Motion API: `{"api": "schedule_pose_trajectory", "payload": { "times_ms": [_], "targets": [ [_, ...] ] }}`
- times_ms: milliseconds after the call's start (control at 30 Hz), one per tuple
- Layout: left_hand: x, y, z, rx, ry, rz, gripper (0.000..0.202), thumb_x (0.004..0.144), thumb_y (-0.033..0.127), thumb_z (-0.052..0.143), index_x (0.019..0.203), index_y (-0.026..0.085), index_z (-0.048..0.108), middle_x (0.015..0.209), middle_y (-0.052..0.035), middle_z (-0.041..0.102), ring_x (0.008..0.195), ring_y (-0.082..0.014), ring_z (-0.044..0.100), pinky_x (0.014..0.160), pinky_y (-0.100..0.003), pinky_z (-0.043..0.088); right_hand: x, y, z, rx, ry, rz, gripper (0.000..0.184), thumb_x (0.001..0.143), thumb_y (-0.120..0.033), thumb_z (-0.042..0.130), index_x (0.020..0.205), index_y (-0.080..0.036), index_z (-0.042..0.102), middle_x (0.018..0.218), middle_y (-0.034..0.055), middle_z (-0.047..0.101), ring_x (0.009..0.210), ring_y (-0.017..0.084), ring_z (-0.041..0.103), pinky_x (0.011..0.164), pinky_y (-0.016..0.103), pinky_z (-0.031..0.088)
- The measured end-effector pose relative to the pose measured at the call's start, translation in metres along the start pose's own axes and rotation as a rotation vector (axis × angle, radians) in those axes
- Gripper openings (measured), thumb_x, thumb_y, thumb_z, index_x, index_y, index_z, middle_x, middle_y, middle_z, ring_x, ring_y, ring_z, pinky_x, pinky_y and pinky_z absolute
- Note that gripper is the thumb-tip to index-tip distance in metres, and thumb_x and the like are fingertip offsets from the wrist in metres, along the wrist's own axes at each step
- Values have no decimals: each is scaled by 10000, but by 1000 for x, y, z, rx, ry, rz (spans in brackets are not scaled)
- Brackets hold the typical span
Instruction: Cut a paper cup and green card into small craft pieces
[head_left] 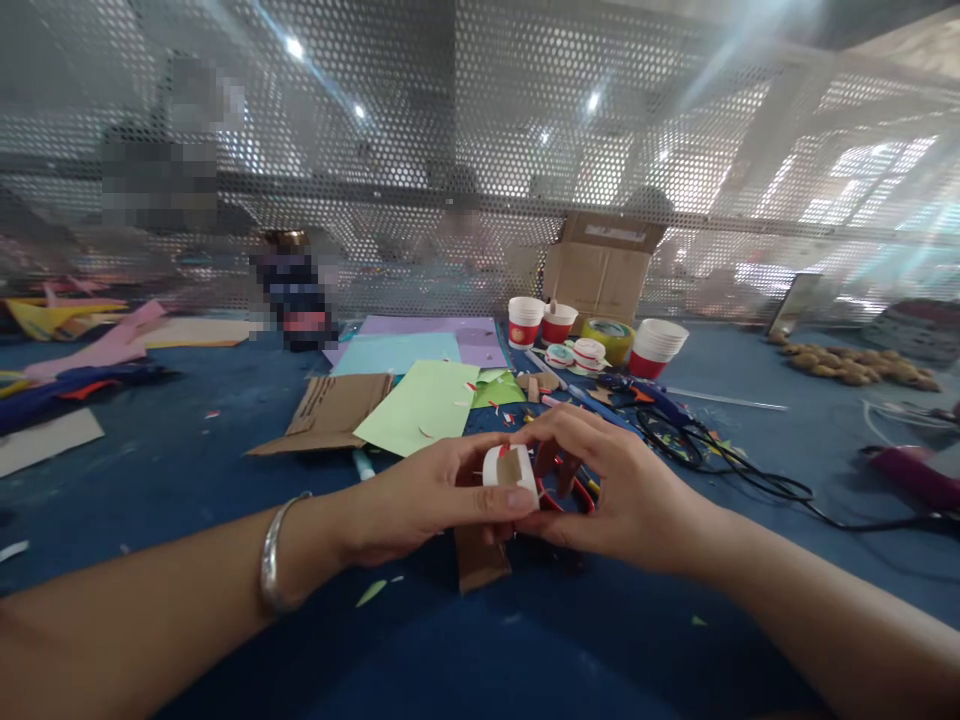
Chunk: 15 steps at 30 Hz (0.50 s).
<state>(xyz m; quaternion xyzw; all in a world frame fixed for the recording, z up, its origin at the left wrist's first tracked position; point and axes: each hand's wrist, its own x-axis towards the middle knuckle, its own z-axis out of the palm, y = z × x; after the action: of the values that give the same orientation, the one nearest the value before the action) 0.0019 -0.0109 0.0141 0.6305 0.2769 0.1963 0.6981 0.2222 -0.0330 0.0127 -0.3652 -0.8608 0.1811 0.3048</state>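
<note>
My left hand (pixel 442 490) grips a small white piece of cut paper cup (pixel 491 465), with the thumb along its near side. A brown cardboard strip (pixel 509 467) shows against the white piece. On the right, my right hand (pixel 607 480) curves its fingers to the same piece, index at the top and thumb low at its edge. Red-handled scissors (pixel 583 495) show behind and between the right fingers, on the table. Below my hands lies a cardboard scrap (pixel 480 562).
Light green paper (pixel 420 405) and folded cardboard (pixel 337 405) lie ahead. White and red paper cups (pixel 526 320), yellow-green tape (pixel 609 340) and a cardboard box (pixel 600 270) stand farther back. A glue gun (pixel 660 400) with a black cable (pixel 750 480) lies right. A perforated screen (pixel 480 120) closes the back.
</note>
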Motion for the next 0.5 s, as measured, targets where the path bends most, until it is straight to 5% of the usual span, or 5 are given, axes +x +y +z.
{"api": "schedule_pose_trajectory", "payload": {
  "times_ms": [167,500],
  "targets": [
    [-2,-3,4,187,59,41,371,883,416,683,1170,195,605,832,10,583,726,-137,521,647,-227,407,-1,0,3,-33,-10,-37,493,733,-174,771,1188,-228,586,1120,64,638,1044,228,603,900,361,502],
    [0,-1,1,249,132,90,568,820,255,683,1368,214,541,1132,-40,663,1059,-243,573,931,-344,429,1,3,3,-31,5,-81,457,855,-279,735,1276,-233,562,1250,102,629,1180,249,587,1018,398,478]
  ]
}}
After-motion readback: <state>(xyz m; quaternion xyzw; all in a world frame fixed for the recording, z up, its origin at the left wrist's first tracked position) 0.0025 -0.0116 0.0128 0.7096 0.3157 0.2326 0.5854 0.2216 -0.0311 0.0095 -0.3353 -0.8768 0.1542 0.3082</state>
